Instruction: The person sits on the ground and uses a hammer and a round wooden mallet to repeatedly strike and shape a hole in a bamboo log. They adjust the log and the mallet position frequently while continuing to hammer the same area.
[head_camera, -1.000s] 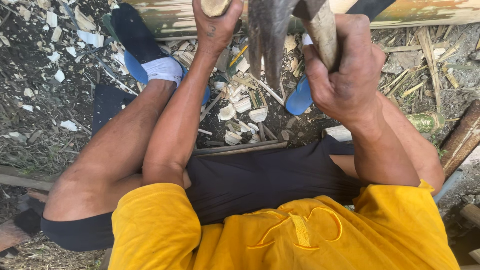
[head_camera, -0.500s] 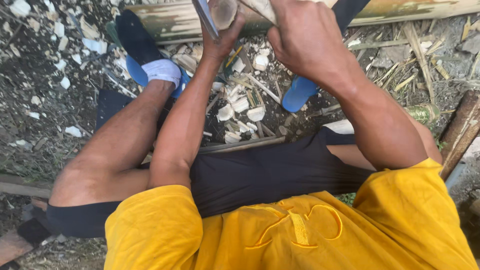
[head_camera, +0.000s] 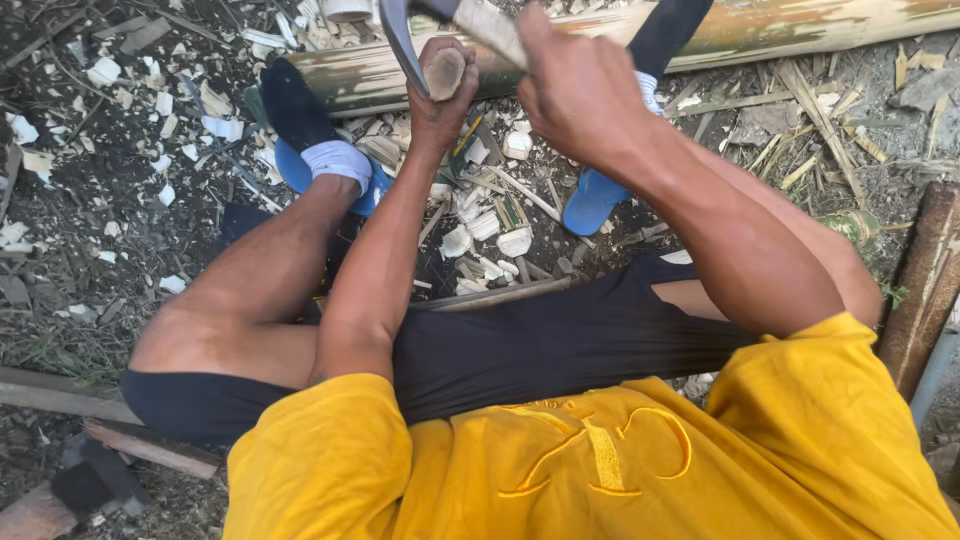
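Your left arm runs straight out between your knees, and your left hand (head_camera: 440, 95) is wrapped tight around a short round stick (head_camera: 445, 72), its pale cut end facing up at you. The stick stands just in front of the long bamboo pole (head_camera: 760, 35) that lies across the far side of the ground, and whether it touches the pole is hard to tell.

Your right arm is bent and raised, with the right hand (head_camera: 580, 85) clenched on the wooden handle (head_camera: 490, 30) of a chopping blade (head_camera: 398, 45). The curved metal edge sits right against the upper left side of the stick's end.

The blade's top is cut off by the upper edge of the view, and your fist hides most of the handle. Your left fingers are out of sight behind the stick. Pale wood chips (head_camera: 480, 225) litter the dirt between your blue sandals (head_camera: 595, 195); your shirt blocks the near ground.
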